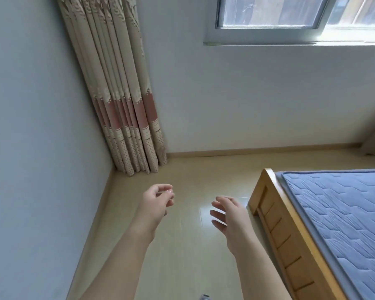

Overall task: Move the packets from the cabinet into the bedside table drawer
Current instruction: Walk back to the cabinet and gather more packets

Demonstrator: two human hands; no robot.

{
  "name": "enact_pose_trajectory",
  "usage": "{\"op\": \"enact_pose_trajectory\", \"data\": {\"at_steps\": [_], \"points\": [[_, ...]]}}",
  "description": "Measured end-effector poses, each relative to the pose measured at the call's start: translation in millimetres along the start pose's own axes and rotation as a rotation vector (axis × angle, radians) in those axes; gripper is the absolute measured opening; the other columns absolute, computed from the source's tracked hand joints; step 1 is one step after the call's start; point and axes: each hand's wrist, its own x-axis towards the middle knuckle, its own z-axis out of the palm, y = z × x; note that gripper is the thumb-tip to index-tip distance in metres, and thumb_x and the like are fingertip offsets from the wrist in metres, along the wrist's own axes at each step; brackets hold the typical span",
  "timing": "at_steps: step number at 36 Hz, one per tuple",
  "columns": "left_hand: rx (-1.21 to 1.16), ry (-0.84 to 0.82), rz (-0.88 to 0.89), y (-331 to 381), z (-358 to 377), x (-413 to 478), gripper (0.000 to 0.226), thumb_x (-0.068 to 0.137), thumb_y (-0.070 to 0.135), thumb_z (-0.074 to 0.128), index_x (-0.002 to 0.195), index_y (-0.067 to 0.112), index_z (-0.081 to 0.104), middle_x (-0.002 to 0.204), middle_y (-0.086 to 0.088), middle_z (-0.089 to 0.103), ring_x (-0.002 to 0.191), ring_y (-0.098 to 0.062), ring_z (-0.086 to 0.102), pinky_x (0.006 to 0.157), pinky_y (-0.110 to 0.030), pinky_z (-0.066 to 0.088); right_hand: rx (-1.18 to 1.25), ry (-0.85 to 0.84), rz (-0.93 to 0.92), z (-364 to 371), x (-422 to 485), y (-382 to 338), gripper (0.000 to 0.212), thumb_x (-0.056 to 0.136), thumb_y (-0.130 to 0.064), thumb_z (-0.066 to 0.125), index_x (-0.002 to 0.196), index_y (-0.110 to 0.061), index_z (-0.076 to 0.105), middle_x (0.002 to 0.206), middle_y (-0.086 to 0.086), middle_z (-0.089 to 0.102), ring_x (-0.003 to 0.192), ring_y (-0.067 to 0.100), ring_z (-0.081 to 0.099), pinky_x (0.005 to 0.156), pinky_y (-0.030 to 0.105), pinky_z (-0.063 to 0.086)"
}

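Observation:
No packets, cabinet or bedside table appear in the head view. My left hand [157,202] hangs over the floor with its fingers loosely curled and nothing in it. My right hand [227,213] is a little to its right, fingers relaxed and spread, also holding nothing. Both forearms reach forward from the bottom of the frame, over the light floor between the wall and the bed.
A wooden bed frame [277,226] with a blue quilted mattress [342,217] fills the lower right. A patterned curtain [121,109] hangs in the far corner by the left wall. A window [268,11] sits high on the far wall. Glossy beige floor [188,174] lies between.

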Motion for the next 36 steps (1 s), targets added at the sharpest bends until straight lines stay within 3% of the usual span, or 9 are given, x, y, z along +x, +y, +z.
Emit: {"op": "enact_pose_trajectory", "data": {"at_steps": [7,19,28,36], "points": [[-0.037,-0.028,0.013,67,91,131,0.017,0.095,0.008,0.049,0.088,0.021,0.058,0.091,-0.003,0.061,0.075,-0.010,0.057,0.064,-0.025,0.038,-0.021,0.019,-0.064,-11,138,-105,0.010,0.095,-0.015,0.049,0.089,-0.017,0.057,0.091,0.001,0.059,0.081,0.018,0.056,0.070,0.027,0.045],[0.008,-0.192,-0.028,119,226,349,0.019,0.095,0.009,0.048,0.085,0.023,0.057,0.092,-0.001,0.061,0.075,-0.010,0.057,0.066,-0.025,0.040,-0.038,0.126,0.002,-17,345,-182,0.010,0.096,-0.017,0.049,0.089,-0.018,0.056,0.092,0.001,0.059,0.080,0.017,0.055,0.069,0.027,0.044],[0.154,-0.463,0.045,202,348,512,0.012,0.094,0.016,0.052,0.094,0.024,0.061,0.098,-0.002,0.065,0.082,-0.011,0.060,0.073,-0.025,0.044,0.053,0.277,-0.050,-22,511,-299,0.012,0.096,-0.017,0.049,0.085,-0.018,0.055,0.086,-0.001,0.059,0.072,0.015,0.054,0.064,0.025,0.041],[0.281,-0.692,-0.003,234,474,600,0.013,0.093,0.018,0.053,0.095,0.026,0.062,0.098,-0.001,0.066,0.086,-0.013,0.062,0.081,-0.031,0.046,0.197,0.504,0.008,-88,610,-348,0.014,0.095,-0.015,0.049,0.083,-0.018,0.055,0.082,-0.001,0.057,0.069,0.015,0.053,0.063,0.026,0.041]]}}
